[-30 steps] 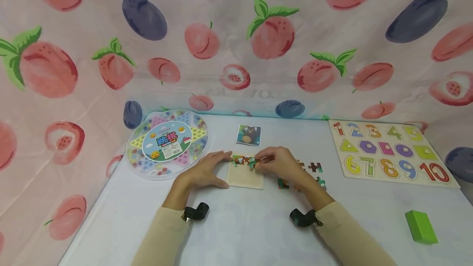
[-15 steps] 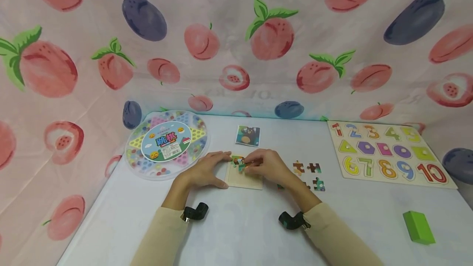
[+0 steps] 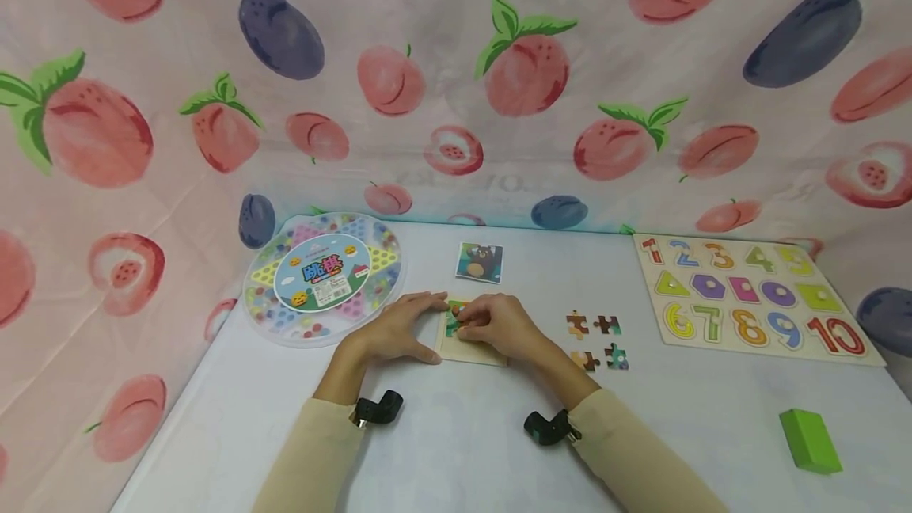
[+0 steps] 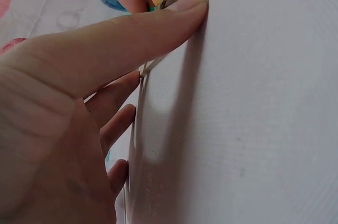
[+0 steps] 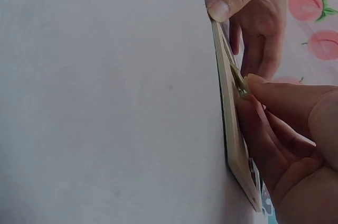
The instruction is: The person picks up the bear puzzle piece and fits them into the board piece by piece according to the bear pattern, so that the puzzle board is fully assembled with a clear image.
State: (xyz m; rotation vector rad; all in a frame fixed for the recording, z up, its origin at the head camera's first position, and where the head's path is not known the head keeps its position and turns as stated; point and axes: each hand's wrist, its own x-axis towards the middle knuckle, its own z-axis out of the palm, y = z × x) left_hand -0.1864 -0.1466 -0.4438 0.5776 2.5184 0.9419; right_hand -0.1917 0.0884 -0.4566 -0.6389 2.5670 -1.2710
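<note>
In the head view a small wooden puzzle board [image 3: 470, 352] lies on the white table, with green picture pieces [image 3: 452, 324] along its left side. My left hand [image 3: 388, 332] rests at the board's left edge, fingers extended toward the top corner and thumb at the near corner. Over the board, my right hand [image 3: 504, 328] pinches a jigsaw piece [image 5: 239, 78] between thumb and fingers; the right wrist view shows it tilted close over the board surface. My right fingers hide most of its picture. Right of that hand lie several loose jigsaw pieces [image 3: 608, 325].
A bear picture card [image 3: 480, 262] lies behind the board. At left sits a round Chinese checkers box [image 3: 324, 275]. A number-and-shape board [image 3: 758, 295] lies at right, with a green block [image 3: 811, 440] nearer the front. A fruit-print cloth [image 3: 456, 62] hangs behind.
My right hand has moved left across the board with the piece, and the loose pieces beneath its forearm now show more fully. The left hand has stayed in place.
</note>
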